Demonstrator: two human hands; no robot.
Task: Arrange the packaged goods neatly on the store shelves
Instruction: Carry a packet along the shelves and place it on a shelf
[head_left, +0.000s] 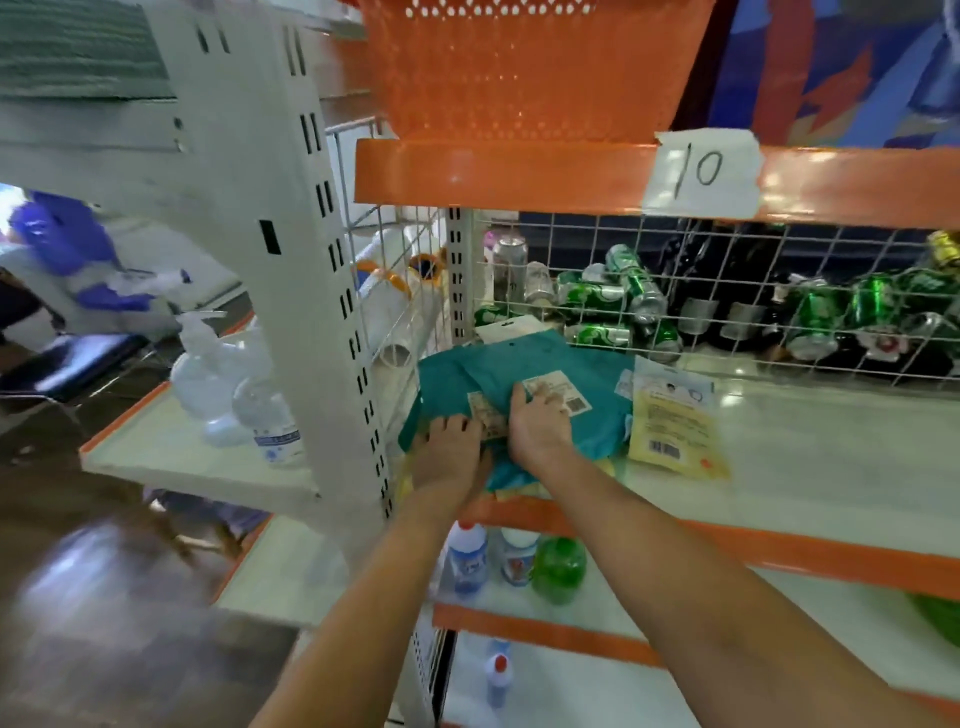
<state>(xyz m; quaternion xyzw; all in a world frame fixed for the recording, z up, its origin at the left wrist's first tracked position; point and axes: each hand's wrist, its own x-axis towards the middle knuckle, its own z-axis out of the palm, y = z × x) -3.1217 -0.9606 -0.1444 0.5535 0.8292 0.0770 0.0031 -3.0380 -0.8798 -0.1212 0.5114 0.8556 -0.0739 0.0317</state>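
At the left end of the middle shelf (810, 457), a white board edged in orange, beneath an upper shelf edge bearing a paper label (702, 174) marked "10" and an orange perforated basket (530, 67) standing above it. A white slotted upright (317, 312) borders the bay on the left. A wire mesh panel (727, 291) forms the back of the bay; behind it lie green cans (613, 296) and dark bottles (727, 280). The teal packages (524, 364), the largest goods on the shelf, lie flat in an overlapping stack against the left corner, with white printed labels on top. A yellow package (675, 431) with a barcode lies flat just beside them to the right, touching their edge. The left hand (452, 452) rests palm down on the near left part of the teal stack, fingers extended and pressing. The right hand (537, 423) lies on the middle of the stack with fingertips bent onto a label; whether it pinches the packet or only presses cannot be told. On the shelf below stand two white bottles (467, 556) and a green bottle (558, 569). On the neighbouring shelf to the left stand clear pump bottles (208, 374).
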